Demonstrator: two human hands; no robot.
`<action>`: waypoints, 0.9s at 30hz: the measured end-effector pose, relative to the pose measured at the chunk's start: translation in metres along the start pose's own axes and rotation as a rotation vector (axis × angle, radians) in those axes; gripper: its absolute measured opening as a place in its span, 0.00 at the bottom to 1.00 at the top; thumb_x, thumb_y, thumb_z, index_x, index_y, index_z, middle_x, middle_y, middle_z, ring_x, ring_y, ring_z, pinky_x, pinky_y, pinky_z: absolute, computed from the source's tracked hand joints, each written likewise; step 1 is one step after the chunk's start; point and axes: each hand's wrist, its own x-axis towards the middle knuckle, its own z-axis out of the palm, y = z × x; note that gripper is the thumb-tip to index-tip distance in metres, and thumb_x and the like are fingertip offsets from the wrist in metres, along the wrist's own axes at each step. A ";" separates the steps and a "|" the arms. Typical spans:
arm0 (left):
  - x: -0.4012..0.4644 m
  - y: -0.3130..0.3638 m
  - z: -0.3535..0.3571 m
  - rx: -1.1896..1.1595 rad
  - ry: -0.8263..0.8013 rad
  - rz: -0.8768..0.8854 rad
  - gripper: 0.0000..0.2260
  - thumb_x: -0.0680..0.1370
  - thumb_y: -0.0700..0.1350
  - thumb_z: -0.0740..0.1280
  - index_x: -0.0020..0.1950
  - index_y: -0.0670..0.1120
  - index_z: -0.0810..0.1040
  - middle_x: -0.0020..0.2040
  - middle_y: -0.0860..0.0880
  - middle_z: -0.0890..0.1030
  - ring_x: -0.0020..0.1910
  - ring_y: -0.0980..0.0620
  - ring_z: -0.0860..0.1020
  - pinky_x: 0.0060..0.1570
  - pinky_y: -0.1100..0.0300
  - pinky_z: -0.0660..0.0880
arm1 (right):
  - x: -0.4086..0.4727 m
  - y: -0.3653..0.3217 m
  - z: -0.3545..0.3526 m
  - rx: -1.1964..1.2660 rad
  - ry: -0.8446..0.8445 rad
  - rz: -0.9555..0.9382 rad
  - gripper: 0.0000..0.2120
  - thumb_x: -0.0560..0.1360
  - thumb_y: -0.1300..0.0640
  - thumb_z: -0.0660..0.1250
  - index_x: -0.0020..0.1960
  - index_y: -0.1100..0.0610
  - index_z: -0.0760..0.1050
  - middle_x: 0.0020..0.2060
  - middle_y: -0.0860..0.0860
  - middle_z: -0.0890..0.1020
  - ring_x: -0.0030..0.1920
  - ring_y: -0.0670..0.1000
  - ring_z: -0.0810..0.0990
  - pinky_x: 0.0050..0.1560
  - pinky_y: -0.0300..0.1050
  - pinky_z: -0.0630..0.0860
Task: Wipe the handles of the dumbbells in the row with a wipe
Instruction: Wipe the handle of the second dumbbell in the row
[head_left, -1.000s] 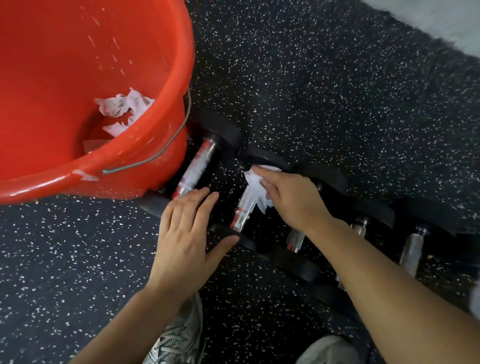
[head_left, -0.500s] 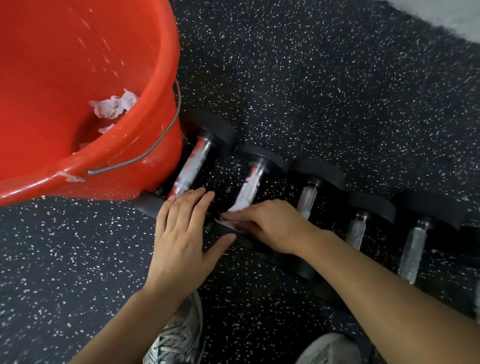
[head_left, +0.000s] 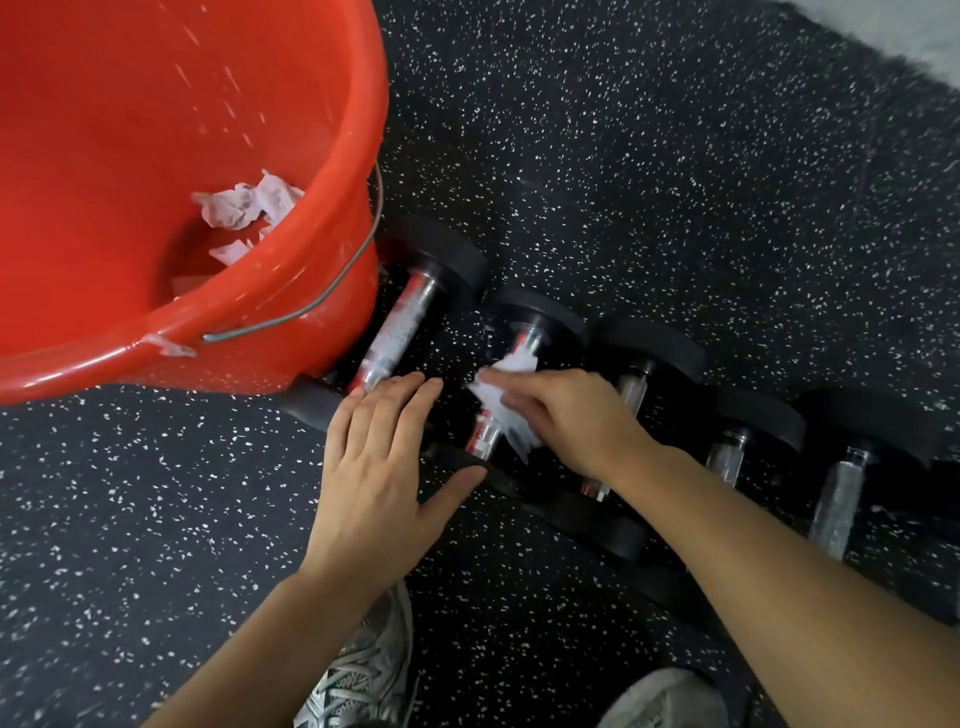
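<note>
Rubbing of the 2nd dumbbell handle (head_left: 506, 387) from the left is underway: wipe (head_left: 503, 402), clamped under the right hand (head_left: 563, 413), has been slid back toward mid-handle from the near end. Left hand (head_left: 382, 462), fingers spread flat, stays braced on the near weight heads. 3 handles to the right prob. remain.

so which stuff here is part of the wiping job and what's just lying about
In the job: wipe in the right hand; left hand; row of dumbbells.

Just there: red bucket; crumpled used wipes inside; speckled floor; shoes.
</note>
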 end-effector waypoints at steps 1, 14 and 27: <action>0.000 0.000 0.000 0.000 0.001 0.000 0.35 0.81 0.66 0.62 0.79 0.43 0.68 0.76 0.45 0.72 0.77 0.45 0.69 0.82 0.47 0.54 | -0.004 -0.004 0.003 0.008 -0.056 -0.022 0.18 0.83 0.42 0.56 0.72 0.33 0.68 0.56 0.48 0.86 0.48 0.47 0.83 0.49 0.45 0.78; 0.000 0.000 0.000 -0.003 0.000 0.002 0.35 0.81 0.66 0.62 0.79 0.44 0.68 0.76 0.45 0.72 0.77 0.45 0.69 0.82 0.45 0.55 | 0.018 0.002 -0.021 -0.157 0.089 0.063 0.18 0.85 0.44 0.54 0.74 0.38 0.68 0.41 0.52 0.86 0.38 0.53 0.82 0.40 0.47 0.75; 0.001 -0.004 -0.001 -0.006 0.009 0.008 0.33 0.80 0.65 0.63 0.77 0.44 0.71 0.75 0.45 0.74 0.75 0.43 0.71 0.81 0.46 0.56 | -0.003 -0.019 -0.001 -0.223 -0.211 -0.138 0.21 0.82 0.44 0.59 0.73 0.32 0.64 0.61 0.48 0.84 0.55 0.52 0.85 0.56 0.48 0.79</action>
